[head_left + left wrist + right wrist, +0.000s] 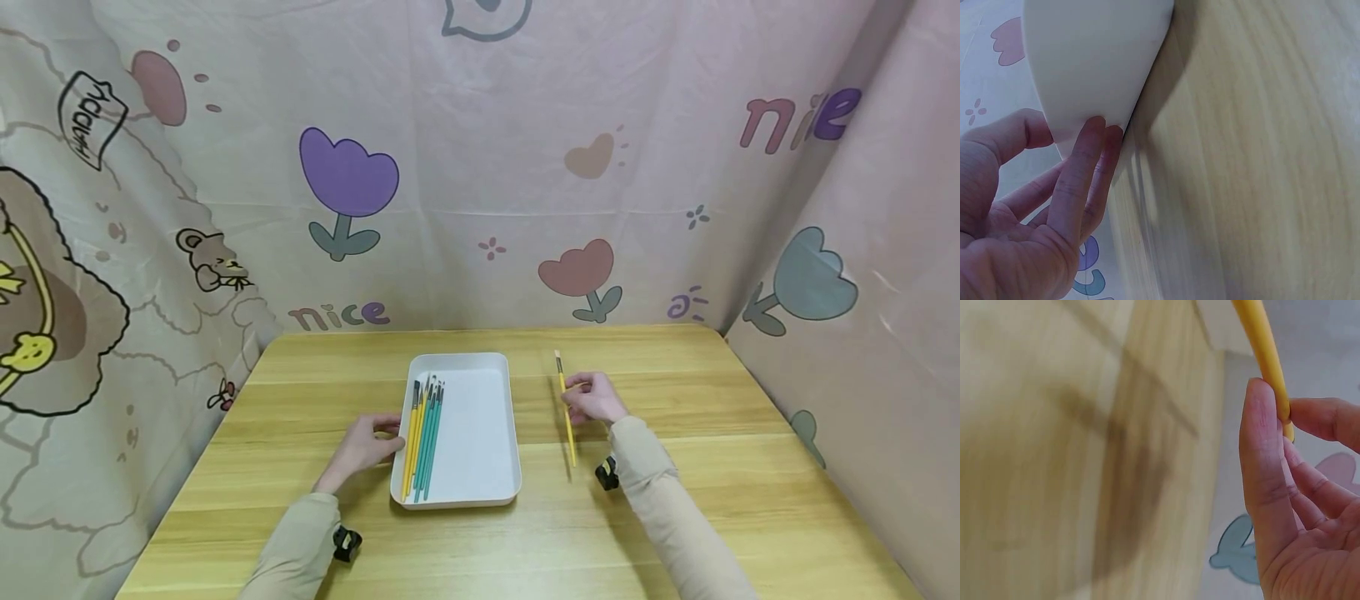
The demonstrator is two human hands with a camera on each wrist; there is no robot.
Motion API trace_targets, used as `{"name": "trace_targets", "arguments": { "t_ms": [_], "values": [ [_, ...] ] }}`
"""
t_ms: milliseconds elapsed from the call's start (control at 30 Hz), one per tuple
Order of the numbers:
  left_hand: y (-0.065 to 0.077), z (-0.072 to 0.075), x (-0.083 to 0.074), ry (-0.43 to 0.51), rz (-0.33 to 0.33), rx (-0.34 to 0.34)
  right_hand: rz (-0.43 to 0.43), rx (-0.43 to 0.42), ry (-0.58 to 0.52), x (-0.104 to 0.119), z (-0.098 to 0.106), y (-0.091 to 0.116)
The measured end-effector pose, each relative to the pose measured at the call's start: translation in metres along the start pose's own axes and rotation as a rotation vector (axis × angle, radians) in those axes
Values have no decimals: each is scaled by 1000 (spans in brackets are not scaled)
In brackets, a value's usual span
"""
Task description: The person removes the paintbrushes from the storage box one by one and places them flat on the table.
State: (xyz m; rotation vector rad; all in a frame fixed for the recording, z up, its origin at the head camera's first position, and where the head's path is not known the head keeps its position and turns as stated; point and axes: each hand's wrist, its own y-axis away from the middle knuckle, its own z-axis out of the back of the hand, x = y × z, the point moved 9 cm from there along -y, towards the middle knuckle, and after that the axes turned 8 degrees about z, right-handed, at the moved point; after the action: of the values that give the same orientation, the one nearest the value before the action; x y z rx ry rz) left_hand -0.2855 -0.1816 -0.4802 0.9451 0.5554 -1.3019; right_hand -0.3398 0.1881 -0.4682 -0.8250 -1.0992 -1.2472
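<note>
Right of centre, our right hand [595, 400] pinches a yellow paintbrush [568, 429] above the bench [660, 367]; at lower centre, our left hand's [367, 442] fingers grip the white tray [480, 433], other brushes [429, 437] lining its left side.

The brush [568, 431] outside the tray has a yellow handle, a dark band below its tip and pale bristles. The tray [476, 433] is plain white. In it lie yellow-handled brushes [409, 454] and teal-handled brushes [431, 450], with dark heads among them. The table [600, 542] is honey-yellow with streaked wood grain. Both sleeves [652, 475] are plain beige, and the wrist devices [347, 543] are mostly black.

The cloth [480, 108] is pale pinkish white, printed with a purple tulip [348, 175], a dusty-red tulip [577, 271] and a blue-grey tulip [817, 275], grey-green leaves, a beige heart [589, 157], multicoloured "nice" lettering [339, 315] and a brownish bear [213, 260] outlined in black.
</note>
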Motion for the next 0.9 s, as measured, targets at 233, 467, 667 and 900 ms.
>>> {"name": "trace_targets", "arguments": {
  "t_ms": [233,467,667,900],
  "values": [
    [2,0,-1,4,-7,5,-35,-29,84,-18,19,3],
    [1,0,0,10,-1,8,-81,-94,162,-33,36,7],
    [1,0,1,14,-3,6,-88,-120,221,-40,44,6],
    [1,0,0,9,-11,6,-107,-129,305,-46,50,3]
  ]
}}
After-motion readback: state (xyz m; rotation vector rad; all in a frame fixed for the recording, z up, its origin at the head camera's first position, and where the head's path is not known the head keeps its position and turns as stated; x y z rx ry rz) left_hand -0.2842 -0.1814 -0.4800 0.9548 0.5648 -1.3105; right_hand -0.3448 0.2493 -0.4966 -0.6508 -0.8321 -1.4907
